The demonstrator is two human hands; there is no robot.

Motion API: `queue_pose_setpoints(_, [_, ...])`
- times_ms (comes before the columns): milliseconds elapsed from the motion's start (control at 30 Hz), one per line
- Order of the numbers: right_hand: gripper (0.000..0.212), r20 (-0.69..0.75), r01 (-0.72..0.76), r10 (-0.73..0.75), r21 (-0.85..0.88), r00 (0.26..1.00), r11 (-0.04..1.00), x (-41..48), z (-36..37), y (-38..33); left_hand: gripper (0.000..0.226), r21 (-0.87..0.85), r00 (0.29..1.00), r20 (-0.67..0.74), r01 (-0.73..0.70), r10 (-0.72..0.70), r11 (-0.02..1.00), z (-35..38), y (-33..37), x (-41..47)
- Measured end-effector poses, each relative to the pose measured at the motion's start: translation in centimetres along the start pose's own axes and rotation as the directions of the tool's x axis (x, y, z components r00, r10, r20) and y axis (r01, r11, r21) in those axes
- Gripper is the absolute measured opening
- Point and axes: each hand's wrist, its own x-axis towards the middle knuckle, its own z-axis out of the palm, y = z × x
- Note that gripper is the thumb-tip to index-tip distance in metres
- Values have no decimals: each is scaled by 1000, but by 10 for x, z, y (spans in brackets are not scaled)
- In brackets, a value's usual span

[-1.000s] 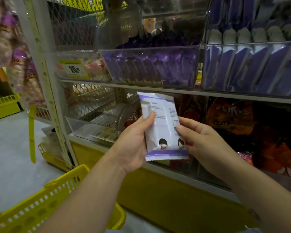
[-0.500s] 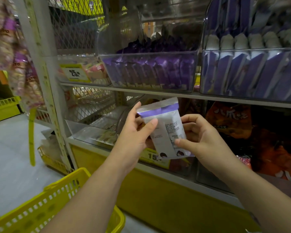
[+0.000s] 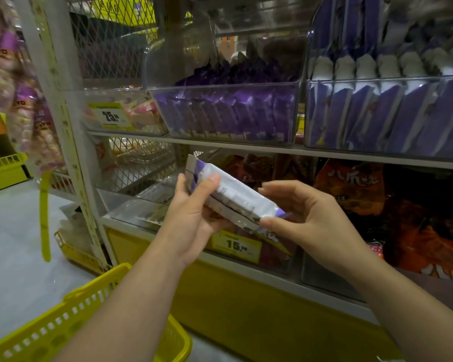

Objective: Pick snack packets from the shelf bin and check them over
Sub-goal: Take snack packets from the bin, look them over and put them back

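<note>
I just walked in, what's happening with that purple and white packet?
A person at a shop shelf is checking a snack packet. The left hand grips its upper end and the right hand curls round its lower end, so it lies tilted. A clear bin of purple packets sits above; a yellow basket is below.

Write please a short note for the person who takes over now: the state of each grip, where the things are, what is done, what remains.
Left grip: holds the white-and-purple packet by its upper end, thumb on top.
Right grip: thumb touches the packet's lower end. The fingers curve loosely above it, and I cannot tell whether they press.
Things: the packet is tilted, in front of the lower shelf, outside any bin. More purple packets stand in the clear bins above. The yellow basket is below the left arm.
Done: one packet picked, its check under way.
Left: finish this check, then pick the next packets.
</note>
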Motion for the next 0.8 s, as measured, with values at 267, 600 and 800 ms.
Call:
queue_pose_setpoints(267, [8, -92, -28, 34, 68, 995, 997, 0, -3, 1, 76, -82, 997, -54, 54, -58, 995, -12, 5, 5])
queue_pose_setpoints(600, [15, -97, -21, 43, 222, 994, 975, -1, 5, -4, 93, 229, 988, 14, -151, 152, 962, 6, -19, 6])
queue_pose_setpoints(800, [12, -100, -6, 30, 229, 994, 973, -3, 4, -5, 105, 264, 998, 57, -47, 32, 963, 12, -29, 6])
